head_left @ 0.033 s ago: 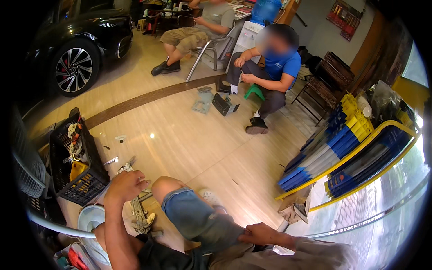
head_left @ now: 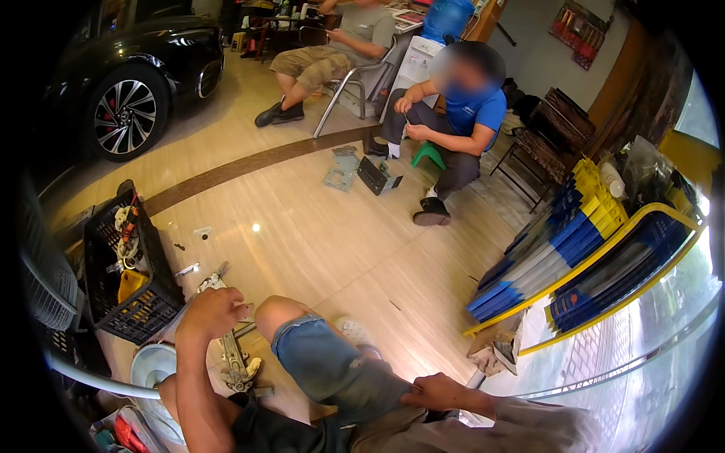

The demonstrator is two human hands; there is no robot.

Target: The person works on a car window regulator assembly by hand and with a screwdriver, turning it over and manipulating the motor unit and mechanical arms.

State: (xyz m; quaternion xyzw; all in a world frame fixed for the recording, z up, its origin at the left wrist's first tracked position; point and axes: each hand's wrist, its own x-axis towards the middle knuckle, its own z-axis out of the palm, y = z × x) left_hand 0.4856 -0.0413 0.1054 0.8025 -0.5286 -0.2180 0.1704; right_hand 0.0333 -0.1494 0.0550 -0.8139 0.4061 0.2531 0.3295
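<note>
My left hand (head_left: 213, 313) hangs in front of my left knee with its fingers bent together. Whatever its fingertips may pinch is too small to make out. Below and behind it on the floor lies a worn metal mechanism (head_left: 238, 361) with a hooked end, partly covered by the hand and wrist. My right hand (head_left: 436, 392) rests against the leg of my blue denim shorts (head_left: 325, 366), fingers curled in toward the cloth. Its fingertips are hidden, so anything inside cannot be seen.
A black plastic crate (head_left: 140, 298) of parts stands at left, beside a white bucket (head_left: 151, 366). Ahead, a person in a blue shirt (head_left: 477, 113) sits on a green stool (head_left: 429, 155) near metal plates (head_left: 343, 170). A yellow rack (head_left: 581, 279) stands right; a black car (head_left: 151, 53) far left.
</note>
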